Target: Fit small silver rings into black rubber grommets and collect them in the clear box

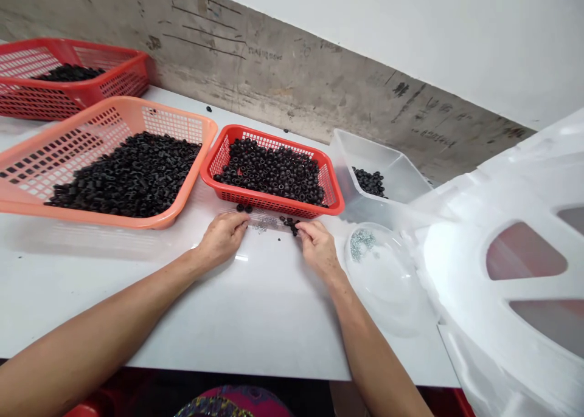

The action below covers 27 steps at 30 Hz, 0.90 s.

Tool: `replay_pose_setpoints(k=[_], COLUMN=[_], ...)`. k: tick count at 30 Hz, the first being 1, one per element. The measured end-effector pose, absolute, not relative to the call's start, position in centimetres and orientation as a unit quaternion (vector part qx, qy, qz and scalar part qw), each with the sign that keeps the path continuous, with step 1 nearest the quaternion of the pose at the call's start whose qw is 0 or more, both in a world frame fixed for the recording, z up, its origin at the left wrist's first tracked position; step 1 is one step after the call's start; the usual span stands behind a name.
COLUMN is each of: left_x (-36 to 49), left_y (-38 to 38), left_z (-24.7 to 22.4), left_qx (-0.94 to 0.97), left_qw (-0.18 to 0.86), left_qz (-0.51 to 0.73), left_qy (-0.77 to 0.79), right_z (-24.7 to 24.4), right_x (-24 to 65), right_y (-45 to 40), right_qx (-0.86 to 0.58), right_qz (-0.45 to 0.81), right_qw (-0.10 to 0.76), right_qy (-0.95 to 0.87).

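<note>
My left hand [223, 237] is closed in a pinch on the white table, just below two black rings [244, 208]. A small dark spot shows at its fingertips, too small to name. Facing it, my right hand [318, 247] pinches at the edge of a little heap of small black parts [288, 224], with one at its fingertips. Between the hands lie scattered tiny clear or silvery pieces [264, 224]. Right behind stands a red basket [274, 203] holding many black ring-shaped parts [274, 171].
An orange basket [171, 213] of small black pieces stands left, and another red basket [123, 79] farther back. To the right are a clear bin [365, 207] with black parts, a clear round dish [383, 277] with tiny silvery pieces, and a large white plastic form [460, 247]. A wall [292, 82] closes the back.
</note>
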<state>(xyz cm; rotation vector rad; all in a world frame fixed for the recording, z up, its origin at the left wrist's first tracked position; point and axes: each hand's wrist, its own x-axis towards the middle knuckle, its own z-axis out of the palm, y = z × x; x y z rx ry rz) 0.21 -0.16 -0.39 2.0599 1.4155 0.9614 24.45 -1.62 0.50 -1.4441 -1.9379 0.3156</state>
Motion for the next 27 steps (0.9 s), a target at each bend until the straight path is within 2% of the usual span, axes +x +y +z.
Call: replay_pose_setpoints(k=[3,9,14,19,25,27], left_x=[0.2,0.3,0.3,0.3,0.4,0.4], left_y=[-0.3,-0.3,-0.3,-0.5,-0.6,-0.6], left_z=[-0.3,-0.2,0.0,-0.2,-0.7,-0.8], left_qx=[0.749,0.752,0.753,0.735,0.716,0.710], left_qw=[0.245,0.242,0.241,0.266,0.291,0.296], left_qz=[0.346,0.341,0.336,0.362,0.375,0.379], left_qy=[0.509,0.509,0.512,0.508,0.511,0.515], right_z=[0.4,-0.1,-0.3,-0.4,0.5,0.7], right_x=[23.5,22.1,22.2,22.2,23.5,23.9], right_y=[-1.6,-1.1,-1.1,-1.7,-1.8,-1.8], right_qx=[-0.542,-0.548,-0.545,-0.525,-0.506,-0.517], right_qz=[0.061,-0.062,-0.097,-0.062,-0.011,-0.013], right_qw=[0.310,0.175,0.133,0.155,0.279,0.296], right_qy=[-0.779,-0.816,-0.822,-0.834,-0.816,-0.803])
